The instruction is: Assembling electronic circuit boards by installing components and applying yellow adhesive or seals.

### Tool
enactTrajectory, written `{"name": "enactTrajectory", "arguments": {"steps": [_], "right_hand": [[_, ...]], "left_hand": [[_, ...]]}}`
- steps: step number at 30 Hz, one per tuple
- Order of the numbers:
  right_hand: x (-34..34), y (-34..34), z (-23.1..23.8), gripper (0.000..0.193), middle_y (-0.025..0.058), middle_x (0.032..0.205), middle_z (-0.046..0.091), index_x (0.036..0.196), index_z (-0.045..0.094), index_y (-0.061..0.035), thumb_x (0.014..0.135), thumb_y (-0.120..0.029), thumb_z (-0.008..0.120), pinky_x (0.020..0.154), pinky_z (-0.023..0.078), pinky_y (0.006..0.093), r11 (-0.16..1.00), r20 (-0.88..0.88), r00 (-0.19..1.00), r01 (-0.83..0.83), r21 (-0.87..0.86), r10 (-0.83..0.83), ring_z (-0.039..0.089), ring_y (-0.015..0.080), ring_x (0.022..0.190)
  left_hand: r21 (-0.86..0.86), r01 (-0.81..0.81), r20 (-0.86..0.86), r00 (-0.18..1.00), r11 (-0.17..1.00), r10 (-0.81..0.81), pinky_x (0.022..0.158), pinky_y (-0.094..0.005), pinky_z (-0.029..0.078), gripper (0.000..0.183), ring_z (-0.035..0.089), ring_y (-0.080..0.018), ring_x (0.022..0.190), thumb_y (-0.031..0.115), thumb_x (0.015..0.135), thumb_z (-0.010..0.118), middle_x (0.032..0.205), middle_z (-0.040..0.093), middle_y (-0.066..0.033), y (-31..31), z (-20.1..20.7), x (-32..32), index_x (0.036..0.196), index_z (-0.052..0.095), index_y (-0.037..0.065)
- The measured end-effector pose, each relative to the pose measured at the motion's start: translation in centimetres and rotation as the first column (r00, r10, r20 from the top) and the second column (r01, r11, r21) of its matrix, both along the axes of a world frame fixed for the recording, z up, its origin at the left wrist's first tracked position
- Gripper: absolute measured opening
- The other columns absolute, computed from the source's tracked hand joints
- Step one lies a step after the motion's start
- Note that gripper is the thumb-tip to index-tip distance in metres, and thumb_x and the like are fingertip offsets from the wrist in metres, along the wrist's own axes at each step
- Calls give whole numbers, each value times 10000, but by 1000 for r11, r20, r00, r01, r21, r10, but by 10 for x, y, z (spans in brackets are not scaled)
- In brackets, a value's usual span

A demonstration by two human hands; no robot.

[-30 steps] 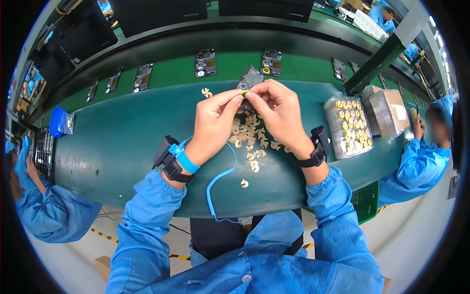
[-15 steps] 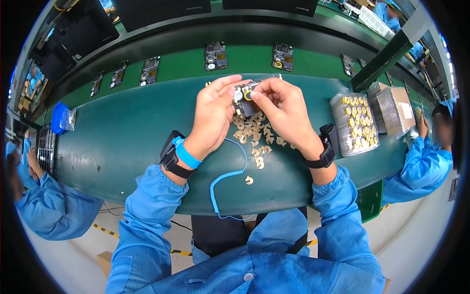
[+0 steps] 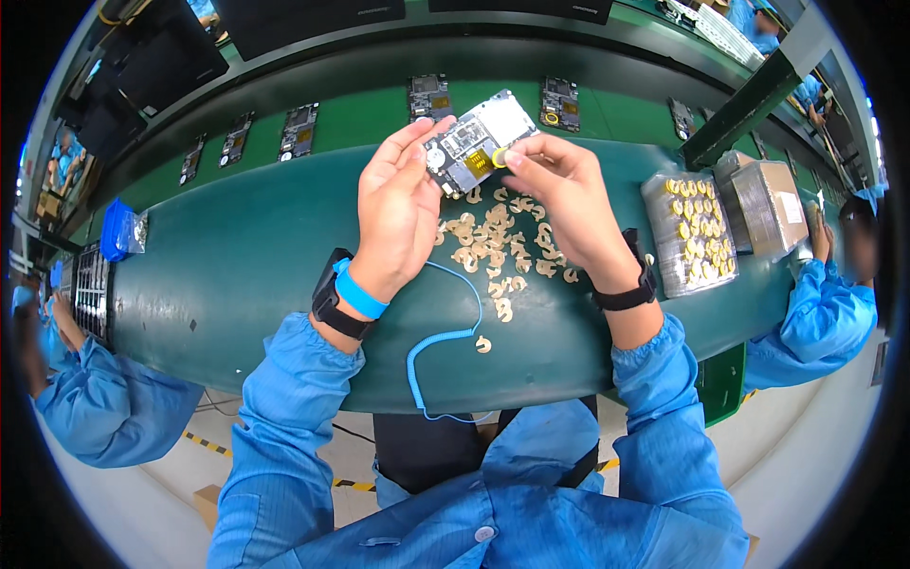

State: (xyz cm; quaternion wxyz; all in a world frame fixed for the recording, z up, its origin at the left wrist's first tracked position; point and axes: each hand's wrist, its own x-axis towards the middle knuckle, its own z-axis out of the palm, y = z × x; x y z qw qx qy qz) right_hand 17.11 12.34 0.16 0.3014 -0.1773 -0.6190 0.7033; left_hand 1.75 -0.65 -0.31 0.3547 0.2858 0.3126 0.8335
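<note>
My left hand (image 3: pixel 393 194) grips a small circuit board (image 3: pixel 465 144) by its left edge, holding it tilted above the table. The board carries a silver round part near my left fingers, a golden patch and a pale silver area at its far end. Between the thumb and fingers of my right hand (image 3: pixel 569 194) is a small yellow-rimmed disc (image 3: pixel 500 157), close to the golden patch; whether it touches the board I cannot tell. Beneath both hands, many loose cream C-shaped pieces (image 3: pixel 495 237) lie scattered on the green table (image 3: pixel 246 284).
Several circuit boards (image 3: pixel 559 102) lie along the green belt (image 3: pixel 360 128) beyond the table. At right stand a clear tray of yellow-rimmed discs (image 3: pixel 690 232) and a plastic-wrapped carton (image 3: pixel 766 213). A coiled blue cord (image 3: pixel 414 365) crosses the near table. Co-workers in blue sit either side.
The held board has swung up, its face now showing. My right hand has drawn the disc from beside the silver round part toward the golden patch. Boards on the belt have shifted right.
</note>
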Motion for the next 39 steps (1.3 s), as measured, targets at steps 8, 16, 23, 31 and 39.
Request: {"name": "enactTrajectory", "arguments": {"steps": [8, 16, 23, 31, 39], "right_hand": [[-2, 6, 0, 119, 87, 987, 734, 1010, 694, 41, 993, -76, 689, 836, 549, 284, 993, -201, 973, 111, -45, -118, 684, 126, 889], [0, 12, 4, 109, 89, 1171, 670, 935, 768, -3, 924, -111, 757, 874, 489, 317, 891, -152, 927, 373, 257, -344, 629, 144, 1074], [2, -16, 16, 92, 28, 810, 608, 919, 739, 7, 878, -71, 768, 644, 442, 256, 799, -64, 978, 201, 566, -200, 537, 104, 695], [-1, -18, 17, 107, 75, 814, 622, 907, 720, 17, 868, -74, 758, 645, 458, 303, 745, 45, 971, 150, 650, -235, 548, 149, 692], [-2, -19, 16, 112, 84, 795, 615, 894, 721, 15, 862, -83, 767, 637, 464, 326, 739, 50, 966, 161, 654, -255, 551, 167, 683]], "left_hand": [[-349, 153, -125, 970, 925, -208, 1022, -403, 566, 322, 701, -253, 1142, 134, 1105, 476, 1281, 681, -190, -5, 4, 1, 1315, 574, -90], [-294, 167, -116, 971, 941, -208, 978, -390, 592, 311, 719, -258, 1107, 121, 1099, 490, 1249, 696, -198, -8, 6, -3, 1306, 584, -91], [-271, 198, -92, 969, 942, -230, 990, -366, 585, 300, 710, -234, 1109, 117, 1095, 500, 1248, 693, -181, -8, -2, -1, 1296, 592, -86], [-287, 216, -158, 950, 933, -269, 991, -362, 585, 297, 702, -224, 1107, 101, 1084, 523, 1247, 686, -183, -7, 4, 5, 1297, 589, -94], [-320, 194, -194, 945, 927, -264, 1003, -370, 584, 306, 701, -231, 1122, 99, 1082, 528, 1261, 681, -189, -7, 4, 6, 1309, 585, -98]]}}
